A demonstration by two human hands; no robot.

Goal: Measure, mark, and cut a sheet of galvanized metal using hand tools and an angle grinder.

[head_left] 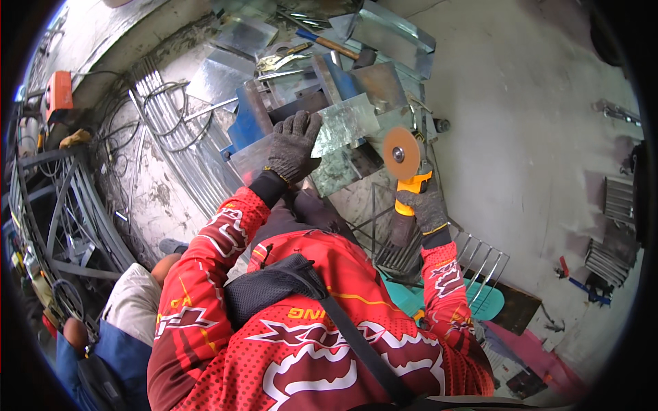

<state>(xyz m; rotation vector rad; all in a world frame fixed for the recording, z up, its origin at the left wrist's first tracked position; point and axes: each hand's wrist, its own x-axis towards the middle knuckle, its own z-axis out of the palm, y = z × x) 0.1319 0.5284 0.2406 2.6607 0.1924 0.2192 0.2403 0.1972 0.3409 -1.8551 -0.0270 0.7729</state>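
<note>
My left hand [293,149], in a dark grey knit glove, lies with its fingers stretched out on a shiny metal sheet [348,125]. The sheet rests across a blue and rusty steel fixture [248,118]. On the right, my gloved right hand [426,209] is closed around a yellow and black angle grinder [415,183]. Its round orange-brown disc [399,156] faces up, just right of the sheet and apart from it. Whether the disc is spinning I cannot tell.
A hammer [336,48] and loose sheet pieces [392,34] lie beyond the fixture. Long metal bars [181,147] and a cable [110,130] cover the floor at left. Another person's leg [131,298] is at lower left. A wire rack [483,257] stands by my right forearm.
</note>
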